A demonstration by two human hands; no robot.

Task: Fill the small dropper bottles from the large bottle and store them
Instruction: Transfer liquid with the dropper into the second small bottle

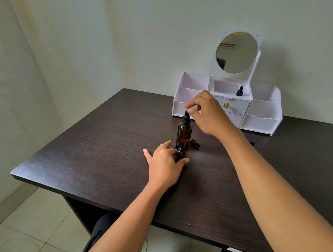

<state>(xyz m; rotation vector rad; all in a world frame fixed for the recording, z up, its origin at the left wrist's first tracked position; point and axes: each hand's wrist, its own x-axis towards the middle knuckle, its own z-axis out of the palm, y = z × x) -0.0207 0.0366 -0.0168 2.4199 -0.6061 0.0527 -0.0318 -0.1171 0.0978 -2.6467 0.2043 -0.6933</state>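
A large amber bottle [184,135] with a black dropper cap [186,118] stands upright on the dark table. My right hand [207,114] pinches the rubber bulb at the top of that cap. Just in front of the big bottle, a small dark dropper bottle [181,153] stands without its cap, and my left hand [163,164] grips it between thumb and fingers. A small black dropper cap [194,143] lies on the table beside the large bottle. Another small dropper bottle [239,91] stands in the middle compartment of the white organiser [262,121].
The white organiser with a round mirror [236,52] and small drawers stands at the back of the dark wooden table [105,152], against the wall. The table's left edge drops to a tiled floor [31,219]. A wall corner is at the far left.
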